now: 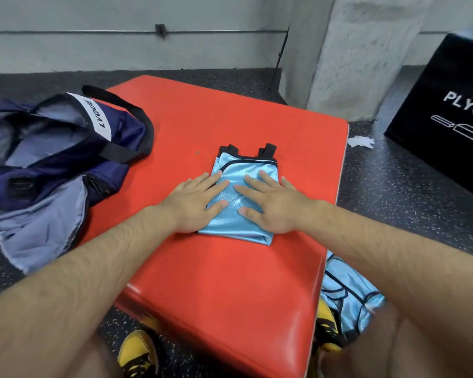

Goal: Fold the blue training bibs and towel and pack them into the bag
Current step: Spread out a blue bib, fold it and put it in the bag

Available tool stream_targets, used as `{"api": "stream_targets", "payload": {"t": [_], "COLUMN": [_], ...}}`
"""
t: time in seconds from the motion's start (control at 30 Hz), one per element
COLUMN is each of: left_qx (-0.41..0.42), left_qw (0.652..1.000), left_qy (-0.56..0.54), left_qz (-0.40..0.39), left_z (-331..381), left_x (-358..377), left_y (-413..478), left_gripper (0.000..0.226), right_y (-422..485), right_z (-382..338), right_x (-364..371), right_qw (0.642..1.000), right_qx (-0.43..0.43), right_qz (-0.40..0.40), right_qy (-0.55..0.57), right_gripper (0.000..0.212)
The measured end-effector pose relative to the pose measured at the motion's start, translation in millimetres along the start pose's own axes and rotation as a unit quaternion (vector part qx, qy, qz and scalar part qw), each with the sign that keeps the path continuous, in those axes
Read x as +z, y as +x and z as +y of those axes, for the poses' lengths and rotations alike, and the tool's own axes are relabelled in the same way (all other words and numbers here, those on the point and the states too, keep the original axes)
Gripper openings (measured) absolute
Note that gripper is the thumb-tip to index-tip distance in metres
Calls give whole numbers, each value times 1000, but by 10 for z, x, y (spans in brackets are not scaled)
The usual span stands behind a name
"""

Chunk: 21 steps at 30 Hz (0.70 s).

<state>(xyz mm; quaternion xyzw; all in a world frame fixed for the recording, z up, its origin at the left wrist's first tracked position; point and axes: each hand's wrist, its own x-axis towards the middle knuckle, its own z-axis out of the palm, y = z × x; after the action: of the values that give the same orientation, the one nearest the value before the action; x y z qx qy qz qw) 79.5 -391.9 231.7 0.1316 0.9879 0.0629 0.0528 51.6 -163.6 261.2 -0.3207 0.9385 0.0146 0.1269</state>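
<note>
On the red tabletop (230, 282), left grip (197, 205) and right grip (273, 205) lie released, palms flattening folded bib (246, 165) to set creases

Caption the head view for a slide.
Left hand and right hand press a folded blue bib flat on the red pad, open bag alongside.

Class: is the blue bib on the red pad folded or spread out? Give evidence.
Folded: the bib is a compact layered rectangle, with the left hand and right hand pressing it flat.
</note>
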Motion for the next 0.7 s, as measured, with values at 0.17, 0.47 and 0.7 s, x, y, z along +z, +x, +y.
{"api": "stream_targets", "payload": {"t": [0.17, 0.47, 0.7], "left_qx": [-6, 28, 34], "left_qw": [1000, 994, 999], "left_qy": [22, 94, 29], "left_qz": [17, 54, -29], "left_z": [115, 145, 49], "left_x": [-82, -113, -41], "left_y": [-21, -198, -315], "left_gripper": [63, 77, 82], "right_y": [-28, -134, -315], "right_z": [46, 200, 296], "right_x": [37, -72, 75], "right_qw": [999, 997, 997], "right_qx": [-15, -69, -72], "right_qz": [-5, 4, -21], "right_qy": [44, 19, 24], "right_gripper": [66, 71, 86]}}
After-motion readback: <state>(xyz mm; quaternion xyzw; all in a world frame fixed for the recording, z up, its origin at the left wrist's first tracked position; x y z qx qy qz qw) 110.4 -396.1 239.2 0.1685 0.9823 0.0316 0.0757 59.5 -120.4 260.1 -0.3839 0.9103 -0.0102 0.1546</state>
